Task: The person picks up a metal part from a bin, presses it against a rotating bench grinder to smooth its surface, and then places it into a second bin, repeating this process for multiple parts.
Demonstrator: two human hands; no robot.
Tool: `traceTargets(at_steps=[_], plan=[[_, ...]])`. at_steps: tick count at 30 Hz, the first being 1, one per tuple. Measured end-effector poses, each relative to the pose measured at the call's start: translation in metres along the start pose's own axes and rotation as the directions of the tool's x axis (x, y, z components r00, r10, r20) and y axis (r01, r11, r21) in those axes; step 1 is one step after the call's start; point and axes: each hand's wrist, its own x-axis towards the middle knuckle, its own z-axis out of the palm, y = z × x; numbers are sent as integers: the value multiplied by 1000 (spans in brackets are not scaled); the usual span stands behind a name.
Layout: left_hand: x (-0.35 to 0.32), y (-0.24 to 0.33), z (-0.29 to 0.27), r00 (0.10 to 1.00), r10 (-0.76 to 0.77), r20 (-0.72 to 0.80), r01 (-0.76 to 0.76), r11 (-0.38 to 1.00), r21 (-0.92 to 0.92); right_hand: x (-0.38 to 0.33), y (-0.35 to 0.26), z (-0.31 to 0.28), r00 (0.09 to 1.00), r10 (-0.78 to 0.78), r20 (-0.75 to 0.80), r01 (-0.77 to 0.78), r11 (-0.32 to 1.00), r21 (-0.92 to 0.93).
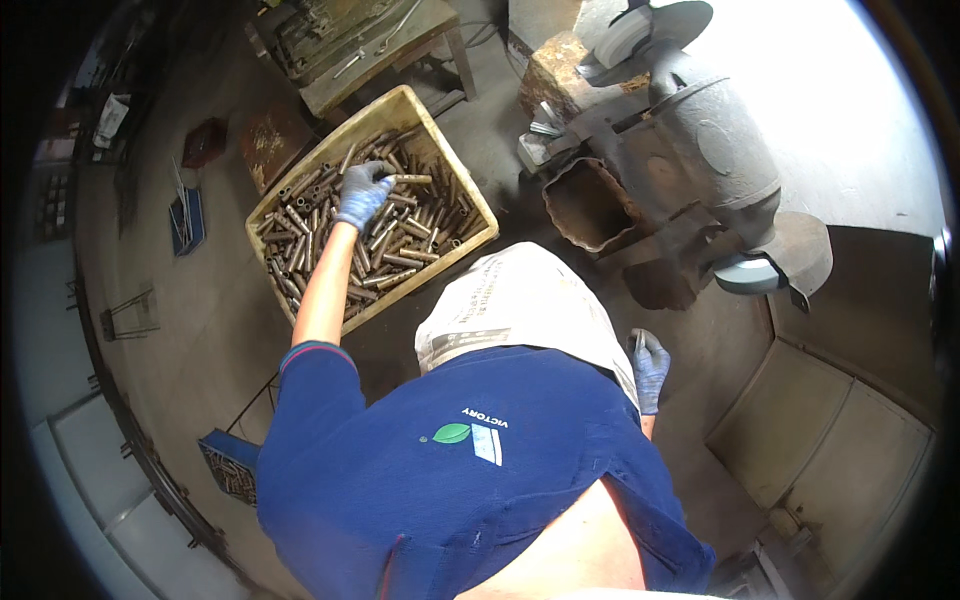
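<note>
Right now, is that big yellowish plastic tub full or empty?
Not empty: short, brownish metal tubes lie piled across the yellowish rectangular plastic tub, hiding its floor. Whether it's completely full, I cannot tell.

lettering on clothing: on the blue shirt (350, 480), one short white word (485, 418) sits just above and right of the green leaf emblem (452, 433); farther above the leaf, small dark printed rows (480, 295) cross the white apron (545, 295), too fine to read.
</note>
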Motion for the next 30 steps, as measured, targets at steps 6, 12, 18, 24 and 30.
traceTargets(at_steps=[6,12,18,24,30], plan=[[8,156,-6,926,253,281,-45,811,-583,31,-145,46,925,-314,215,231,913,338],[12,253,76,610,510,607,198,643,-740,66,-207,74,782,-319,535,93,909,407],[-8,282,132,636,519,571,-20,751,-660,51,-157,59,895,-313,318,128,863,488],[-54,292,146,673,661,331,-411,707,-576,32,-148,51,981,-147,123,-1,637,771],[-63,288,186,773,581,255,-232,633,-738,24,-149,46,979,-202,38,112,677,728]])
